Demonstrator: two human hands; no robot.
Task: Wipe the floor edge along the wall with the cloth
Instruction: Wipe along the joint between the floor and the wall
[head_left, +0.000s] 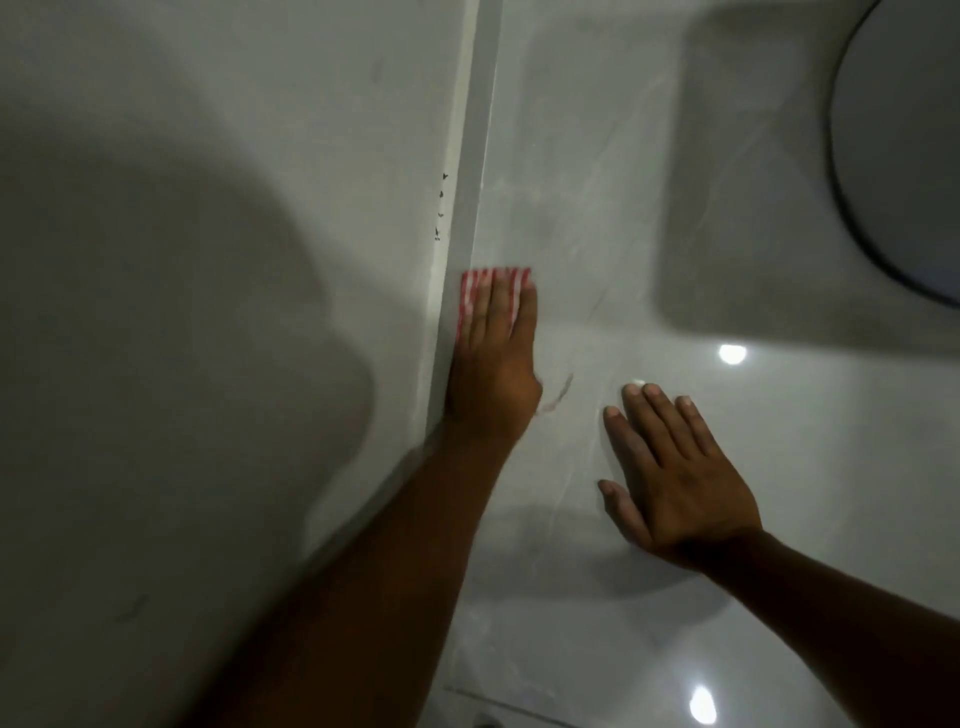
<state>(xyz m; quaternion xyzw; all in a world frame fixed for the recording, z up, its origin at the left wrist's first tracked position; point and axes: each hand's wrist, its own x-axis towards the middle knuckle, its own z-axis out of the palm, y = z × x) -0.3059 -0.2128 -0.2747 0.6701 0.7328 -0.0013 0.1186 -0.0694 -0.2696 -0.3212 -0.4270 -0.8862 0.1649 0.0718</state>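
A red-and-white striped cloth (470, 293) lies flat on the glossy grey floor, right against the skirting strip (470, 171) at the foot of the wall. My left hand (493, 358) presses down on the cloth with fingers stretched forward; most of the cloth is hidden under the palm. My right hand (670, 478) rests flat on the floor tile to the right, fingers apart, holding nothing.
The pale wall (234, 208) fills the left side, with small dark specks near the skirting. A round dark object (904, 145) sits at the upper right and casts a broad shadow on the floor. A tile joint (519, 706) crosses the floor near the bottom.
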